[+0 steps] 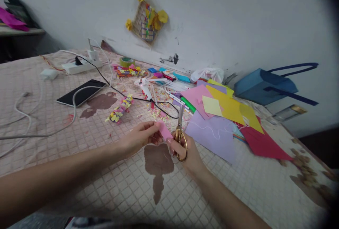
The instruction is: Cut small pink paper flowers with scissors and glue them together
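Over our cloth-covered worktop (119,186), we hold a pink paper strip (165,131) pinched between left hand (145,133) and right hand (192,154), seemingly to steady it; scissors (179,135) ride blades-up in the right (presumably leaving its fingertips free).

Dim, flat indoor light here, softly spread across the surface (116,186)! The wall (225,17) comes up a cool pale grey, gentle shading behind the far edge. Darker along the near edge, the left forearm (79,165) dusky too. A warm gleam off the scissors (179,135)! And the right corner: black vignette, smeared detail, everything there stretched by the wide lens.
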`<state>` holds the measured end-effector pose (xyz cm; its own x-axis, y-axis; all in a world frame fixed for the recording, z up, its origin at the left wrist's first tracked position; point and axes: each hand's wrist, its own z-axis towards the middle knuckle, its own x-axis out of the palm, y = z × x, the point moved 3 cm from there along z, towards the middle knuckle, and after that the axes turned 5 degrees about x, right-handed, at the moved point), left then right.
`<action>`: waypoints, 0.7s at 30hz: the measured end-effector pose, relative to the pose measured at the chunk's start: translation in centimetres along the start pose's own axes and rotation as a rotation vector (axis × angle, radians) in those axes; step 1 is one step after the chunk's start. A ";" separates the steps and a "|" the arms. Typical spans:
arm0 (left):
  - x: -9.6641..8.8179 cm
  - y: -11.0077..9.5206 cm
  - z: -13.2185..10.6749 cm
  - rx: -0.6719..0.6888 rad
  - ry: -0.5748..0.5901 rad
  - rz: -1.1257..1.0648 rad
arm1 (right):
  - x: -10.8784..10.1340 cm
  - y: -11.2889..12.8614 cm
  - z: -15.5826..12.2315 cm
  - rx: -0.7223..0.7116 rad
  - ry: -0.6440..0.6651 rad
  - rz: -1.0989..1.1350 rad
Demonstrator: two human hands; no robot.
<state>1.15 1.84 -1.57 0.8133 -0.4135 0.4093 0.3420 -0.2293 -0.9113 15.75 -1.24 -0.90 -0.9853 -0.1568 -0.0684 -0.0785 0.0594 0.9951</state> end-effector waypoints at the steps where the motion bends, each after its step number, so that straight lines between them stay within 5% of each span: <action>1: -0.1 -0.2 0.0 0.012 -0.008 -0.002 | -0.1 -0.1 0.0 0.005 -0.003 -0.011; 8: -0.3 -1.6 0.0 0.060 0.058 0.310 | 0.2 0.2 -0.2 0.054 0.113 -0.052; 15: -0.2 -1.2 -0.2 -0.013 0.125 0.389 | -0.4 -0.3 -0.1 0.080 0.058 -0.031; 21: -0.7 -0.9 0.0 -0.074 0.073 0.168 | -0.1 0.0 -0.2 0.059 0.078 0.109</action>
<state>0.26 2.37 -1.09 0.8186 -0.5138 0.2566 0.1670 -0.2145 -0.9623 15.92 -1.38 -0.84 -0.9738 -0.2223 0.0478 0.0171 0.1378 0.9903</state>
